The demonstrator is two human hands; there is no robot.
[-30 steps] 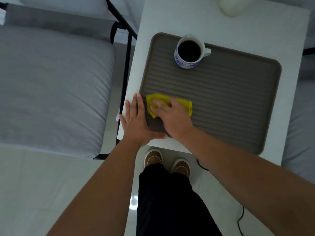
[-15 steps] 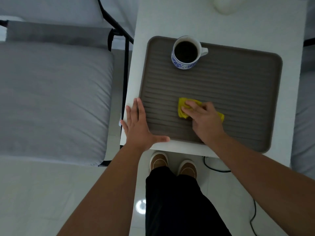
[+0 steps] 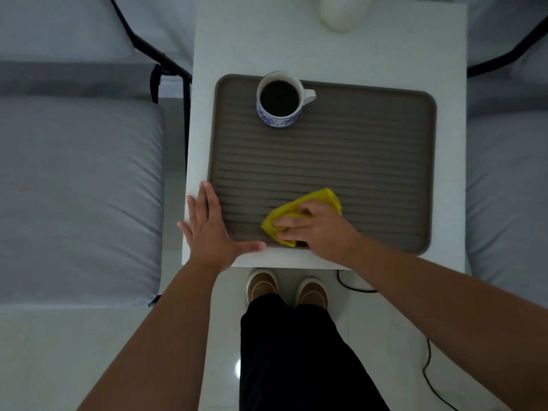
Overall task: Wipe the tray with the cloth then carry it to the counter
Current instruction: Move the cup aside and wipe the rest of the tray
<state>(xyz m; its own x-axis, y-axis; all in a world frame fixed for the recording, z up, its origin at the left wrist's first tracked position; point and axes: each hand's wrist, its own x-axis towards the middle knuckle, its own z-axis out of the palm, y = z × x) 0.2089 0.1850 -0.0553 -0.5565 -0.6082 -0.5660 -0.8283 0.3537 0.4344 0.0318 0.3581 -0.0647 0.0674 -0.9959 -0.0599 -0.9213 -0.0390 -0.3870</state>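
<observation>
A brown ribbed tray (image 3: 370, 161) lies on a small white table (image 3: 450, 143). My right hand (image 3: 317, 229) presses a crumpled yellow cloth (image 3: 314, 203) onto the tray near its front edge, fingers curled over the cloth. My left hand (image 3: 210, 232) lies flat with fingers spread on the tray's front left corner and the table beside it, thumb along the front rim. A blue-and-white cup (image 3: 280, 99) of dark coffee stands upright at the tray's back left.
Grey cushioned chairs (image 3: 77, 188) with black frames flank the table on both sides. A white rounded object (image 3: 341, 11) sits at the table's back. My legs and brown shoes (image 3: 287, 289) stand at the table's front edge. A black cable (image 3: 427, 363) trails on the floor.
My right hand swept the cloth right from the tray's front left to its front middle, then back a little left and closer to the front rim. My left hand stayed flat on the corner.
</observation>
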